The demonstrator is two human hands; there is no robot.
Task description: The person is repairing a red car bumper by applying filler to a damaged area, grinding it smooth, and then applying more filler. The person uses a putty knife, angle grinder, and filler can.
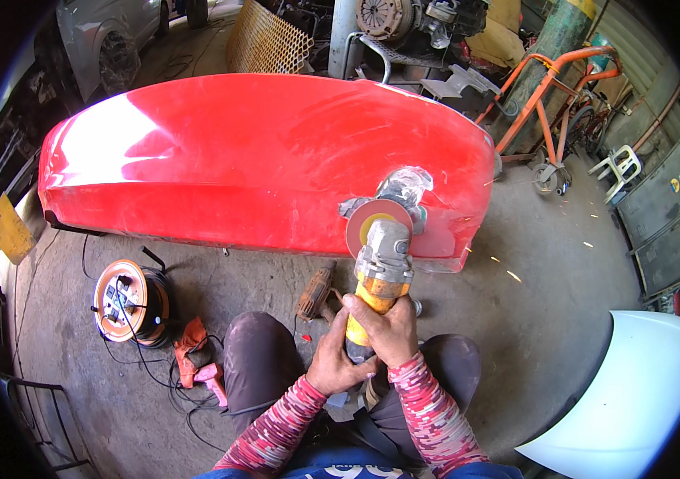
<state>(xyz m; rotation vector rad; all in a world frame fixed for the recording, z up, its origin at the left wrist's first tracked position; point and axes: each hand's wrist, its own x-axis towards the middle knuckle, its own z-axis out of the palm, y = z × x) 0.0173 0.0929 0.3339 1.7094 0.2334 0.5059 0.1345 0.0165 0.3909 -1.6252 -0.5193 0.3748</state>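
Note:
Both my hands are wrapped around a yellow and grey angle grinder [381, 267]. My left hand [334, 358] grips the rear of its body, and my right hand [392, 329] closes on it just ahead. The reddish grinding disc [366, 227] meets the lower right part of a large red car body panel [220, 152]. Around the disc the paint is stripped to a bare silvery patch [410, 184]. Sparks [513, 276] fly off to the right. The exact contact edge is hidden behind the disc and tool head.
An orange cable reel [122, 299] with tangled black cords stands at left, near a pink heat-gun-shaped tool [211, 382]. A worn brown power tool [315, 294] lies between my knees and the panel. At right are a pale blue panel [623, 399], an orange trolley [543, 120] and a white chair [619, 169].

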